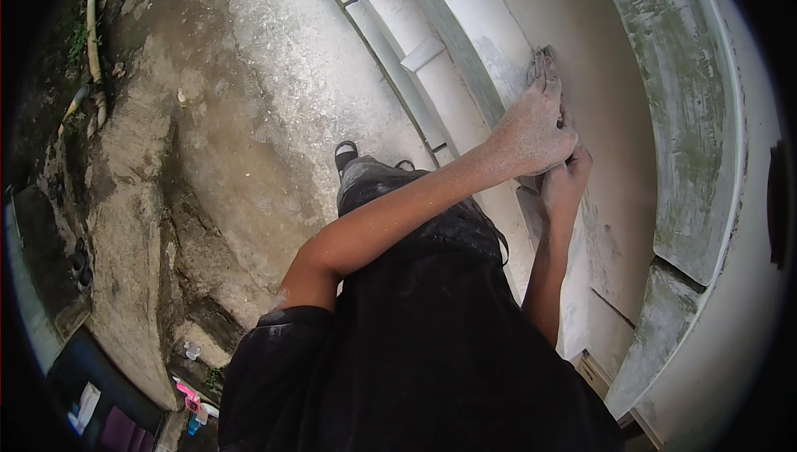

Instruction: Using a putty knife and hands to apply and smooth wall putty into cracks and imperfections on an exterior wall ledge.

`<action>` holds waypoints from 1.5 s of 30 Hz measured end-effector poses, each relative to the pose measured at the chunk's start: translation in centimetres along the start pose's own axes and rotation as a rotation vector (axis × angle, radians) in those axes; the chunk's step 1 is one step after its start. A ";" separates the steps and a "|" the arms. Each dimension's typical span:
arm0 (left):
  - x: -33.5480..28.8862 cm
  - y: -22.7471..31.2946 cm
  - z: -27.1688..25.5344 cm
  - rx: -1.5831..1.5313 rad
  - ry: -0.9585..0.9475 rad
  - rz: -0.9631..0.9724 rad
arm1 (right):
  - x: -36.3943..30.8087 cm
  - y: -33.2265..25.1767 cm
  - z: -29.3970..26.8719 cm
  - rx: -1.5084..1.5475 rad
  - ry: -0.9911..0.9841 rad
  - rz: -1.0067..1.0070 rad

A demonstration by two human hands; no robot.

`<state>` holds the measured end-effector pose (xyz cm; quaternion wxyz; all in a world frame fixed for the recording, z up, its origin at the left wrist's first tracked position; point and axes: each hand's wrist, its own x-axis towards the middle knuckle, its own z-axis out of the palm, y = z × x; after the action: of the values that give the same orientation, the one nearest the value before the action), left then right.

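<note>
Left of the pale panel [614,120] lies concrete floor [282,45]. Over the panel's left side, the dusty left hand [535,128] has fingers extended; the right hand [569,176], curled, meets it. Whether either grip holds anything, I can't tell. Light, even pressure should suit.

A pipe [92,37] lies near the left edge of the floor [274,112], a ledge [388,2] along its right, a panel [610,120] beyond that.
</note>
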<state>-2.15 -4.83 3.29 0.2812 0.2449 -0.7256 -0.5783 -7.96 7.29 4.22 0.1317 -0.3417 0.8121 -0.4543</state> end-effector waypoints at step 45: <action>-1.7 1.5 -1.2 -0.270 -0.080 0.024 | 0.0 -2.5 0.4 0.263 -0.037 0.173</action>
<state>-0.17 -4.16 4.79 0.2892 0.1729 -0.6545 -0.6768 -6.66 6.20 6.08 0.2288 -0.2585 0.7694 -0.5375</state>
